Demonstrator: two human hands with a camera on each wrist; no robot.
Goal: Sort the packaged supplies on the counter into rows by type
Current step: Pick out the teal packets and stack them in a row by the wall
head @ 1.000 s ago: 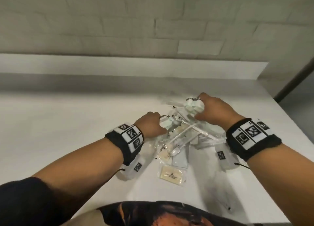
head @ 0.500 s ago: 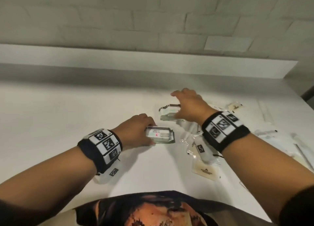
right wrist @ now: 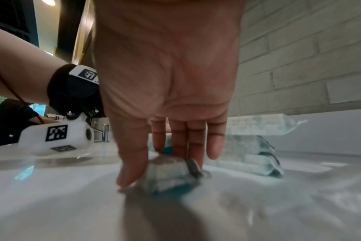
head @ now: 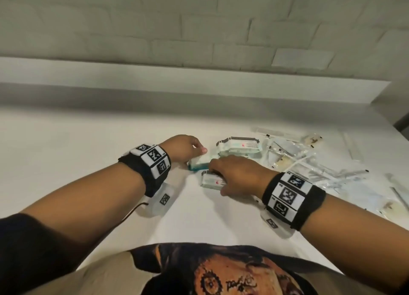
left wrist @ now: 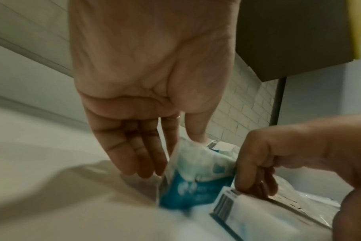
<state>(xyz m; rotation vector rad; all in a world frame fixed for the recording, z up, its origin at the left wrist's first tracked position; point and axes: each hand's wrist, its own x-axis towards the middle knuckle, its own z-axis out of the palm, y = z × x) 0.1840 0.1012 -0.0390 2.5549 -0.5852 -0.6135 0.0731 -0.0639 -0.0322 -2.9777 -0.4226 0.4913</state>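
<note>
Three flat wipe-style packets lie close together left of the pile. My left hand [head: 198, 154] [left wrist: 175, 153] pinches the blue-and-white packet [head: 199, 163] [left wrist: 188, 187] between thumb and fingers, its edge on the white counter [head: 88, 144]. My right hand [head: 218, 178] [right wrist: 165, 171] grips the near white packet with a red mark [head: 210, 181] [right wrist: 167, 174], thumb on one side and fingers on the other. A third white packet [head: 239, 147] [right wrist: 251, 146] lies free just behind them.
A loose pile of clear-wrapped supplies [head: 298, 159] spreads over the right side of the counter, with small tan sachets [head: 312, 138] among them. A raised ledge and a brick wall [head: 199, 29] close off the back. Bare counter stretches to the left.
Both hands have left the pile and come left with packets. The far packet that the right hand held now lies free, and that hand grips the near packet. The left hand holds the blue-and-white one.
</note>
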